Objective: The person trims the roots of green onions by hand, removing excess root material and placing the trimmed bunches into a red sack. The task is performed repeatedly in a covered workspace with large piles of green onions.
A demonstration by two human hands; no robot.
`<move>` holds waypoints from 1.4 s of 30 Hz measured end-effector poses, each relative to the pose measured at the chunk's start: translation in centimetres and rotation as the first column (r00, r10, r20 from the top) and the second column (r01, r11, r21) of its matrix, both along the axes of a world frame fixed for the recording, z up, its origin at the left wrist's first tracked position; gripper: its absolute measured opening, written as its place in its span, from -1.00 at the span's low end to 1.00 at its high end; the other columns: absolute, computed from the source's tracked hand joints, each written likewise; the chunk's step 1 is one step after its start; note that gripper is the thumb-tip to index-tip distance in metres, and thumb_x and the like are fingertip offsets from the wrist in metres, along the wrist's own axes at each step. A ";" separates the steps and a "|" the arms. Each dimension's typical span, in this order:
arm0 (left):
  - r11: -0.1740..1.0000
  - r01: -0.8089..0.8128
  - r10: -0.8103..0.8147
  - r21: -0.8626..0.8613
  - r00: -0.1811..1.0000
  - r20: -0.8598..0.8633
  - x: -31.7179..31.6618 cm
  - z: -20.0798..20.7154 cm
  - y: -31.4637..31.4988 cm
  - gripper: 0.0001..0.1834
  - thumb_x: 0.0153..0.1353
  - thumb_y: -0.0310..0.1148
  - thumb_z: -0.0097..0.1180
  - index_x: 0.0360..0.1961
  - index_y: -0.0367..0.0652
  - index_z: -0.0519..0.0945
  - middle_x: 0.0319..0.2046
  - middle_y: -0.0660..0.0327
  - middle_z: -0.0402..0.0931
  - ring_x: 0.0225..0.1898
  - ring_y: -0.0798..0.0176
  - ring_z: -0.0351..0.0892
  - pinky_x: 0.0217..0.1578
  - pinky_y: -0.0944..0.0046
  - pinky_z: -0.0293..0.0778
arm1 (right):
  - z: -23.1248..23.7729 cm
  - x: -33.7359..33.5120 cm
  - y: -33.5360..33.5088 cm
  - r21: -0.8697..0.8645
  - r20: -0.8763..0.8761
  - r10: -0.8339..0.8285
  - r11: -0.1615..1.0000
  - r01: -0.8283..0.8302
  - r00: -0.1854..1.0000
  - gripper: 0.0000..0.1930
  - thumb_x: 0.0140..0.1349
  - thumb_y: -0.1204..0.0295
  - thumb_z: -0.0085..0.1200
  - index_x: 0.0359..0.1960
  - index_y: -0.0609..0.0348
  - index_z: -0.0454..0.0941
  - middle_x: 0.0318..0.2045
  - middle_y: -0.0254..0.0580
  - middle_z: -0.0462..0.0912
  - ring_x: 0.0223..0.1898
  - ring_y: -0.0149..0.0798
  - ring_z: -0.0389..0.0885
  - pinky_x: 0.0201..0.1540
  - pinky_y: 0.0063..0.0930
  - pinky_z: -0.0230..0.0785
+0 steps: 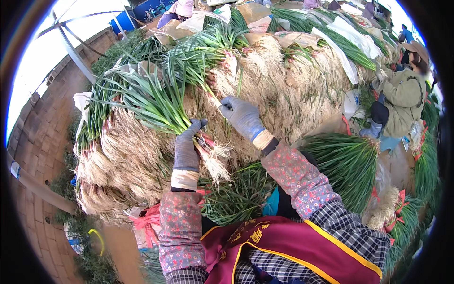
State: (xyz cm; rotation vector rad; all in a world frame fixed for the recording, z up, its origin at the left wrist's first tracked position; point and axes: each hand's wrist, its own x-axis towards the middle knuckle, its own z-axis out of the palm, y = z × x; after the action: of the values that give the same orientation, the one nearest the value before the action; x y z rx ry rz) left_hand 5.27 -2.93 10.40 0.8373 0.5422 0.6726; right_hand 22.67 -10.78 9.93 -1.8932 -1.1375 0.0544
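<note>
A grey work glove covers my left hand, which is closed round a bunch of green onions. The bunch's green leaves fan out to the upper left, while its reddish stems and pale roots hang below the hand. To the right, my right hand, also gloved in grey, pinches one thin pale-yellow stalk between thumb and fingers. That stalk slants up to the left, over the leaves and roots behind it. Just beyond both hands rises a large heap of green onions with long, straw-coloured roots facing me.
Loose green leaves lie below my hands. A big green onion bundle rests at the right, near a seated person in olive clothing. Red ties show at lower left. A brick pavement runs along the left.
</note>
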 end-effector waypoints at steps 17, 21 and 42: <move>0.996 -0.052 0.041 -0.076 0.990 -0.137 -1.1 -4.2 0.3 -0.78 0.13 -0.40 0.19 -0.19 -0.22 0.57 -0.38 0.24 0.58 -0.54 0.31 0.54 -0.62 0.31 0.50 | -10.9 -1.5 -5.2 -0.566 -0.189 0.320 0.737 -0.369 0.928 -0.59 0.20 0.06 -0.09 -0.12 0.09 0.54 -0.20 0.03 0.62 -0.13 0.10 0.56 -0.04 -0.14 0.37; 1.000 0.008 -0.004 0.019 0.978 -0.208 -2.7 -5.8 -0.3 -0.79 0.13 -0.40 0.20 -0.21 -0.22 0.58 -0.39 0.24 0.59 -0.49 0.32 0.56 -0.52 0.34 0.55 | -11.8 -2.5 -5.9 -0.947 -0.030 0.720 0.200 -0.250 0.693 -0.59 0.21 0.06 -0.11 -0.06 0.02 0.55 -0.15 -0.02 0.62 -0.11 0.05 0.57 -0.04 -0.17 0.38; 0.994 0.106 -0.107 0.010 0.993 0.059 -5.3 -3.2 -4.0 -0.63 0.15 -0.40 0.16 0.01 -0.19 0.48 -0.40 0.26 0.56 -0.46 0.35 0.54 -0.48 0.41 0.51 | -6.9 -0.7 -2.1 -0.699 0.121 0.672 0.581 -0.418 0.731 -0.68 0.24 0.13 -0.05 -0.13 0.00 0.59 -0.22 -0.19 0.65 -0.12 -0.10 0.58 -0.05 -0.26 0.39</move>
State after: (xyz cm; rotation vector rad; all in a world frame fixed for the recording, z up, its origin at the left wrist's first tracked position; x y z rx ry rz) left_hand 0.00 -6.92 7.19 0.8437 0.4386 0.5998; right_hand 21.93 -12.89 3.00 -2.0660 -2.1980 0.5148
